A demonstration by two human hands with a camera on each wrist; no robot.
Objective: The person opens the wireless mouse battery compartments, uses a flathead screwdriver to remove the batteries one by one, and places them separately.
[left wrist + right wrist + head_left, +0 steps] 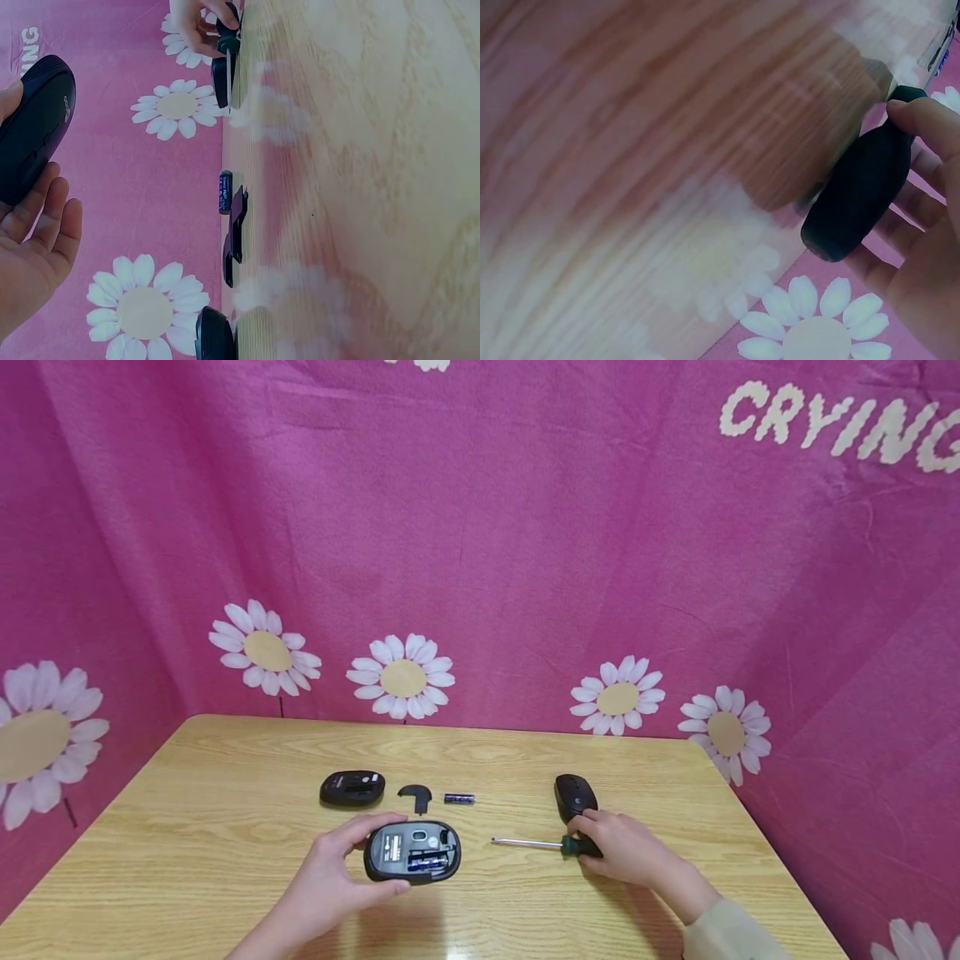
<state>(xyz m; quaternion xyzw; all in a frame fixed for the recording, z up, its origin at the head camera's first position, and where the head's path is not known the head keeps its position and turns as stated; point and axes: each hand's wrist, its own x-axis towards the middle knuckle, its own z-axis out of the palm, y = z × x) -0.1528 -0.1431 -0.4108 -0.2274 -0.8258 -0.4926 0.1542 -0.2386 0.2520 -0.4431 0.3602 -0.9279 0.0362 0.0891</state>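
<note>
Count three mice, two at ten and two o'clock from the held mouse; two batteries visible; one cover at twelve; one screwdriver at three; two hands; six printed daisies; one table.

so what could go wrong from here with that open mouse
The exposed battery inside the open mouse in the left hand could slip out if tipped. The loose battery on the table might roll away if nudged. The screwdriver in the right hand points roughly toward the open mouse, so a careless move could scratch it.
</note>
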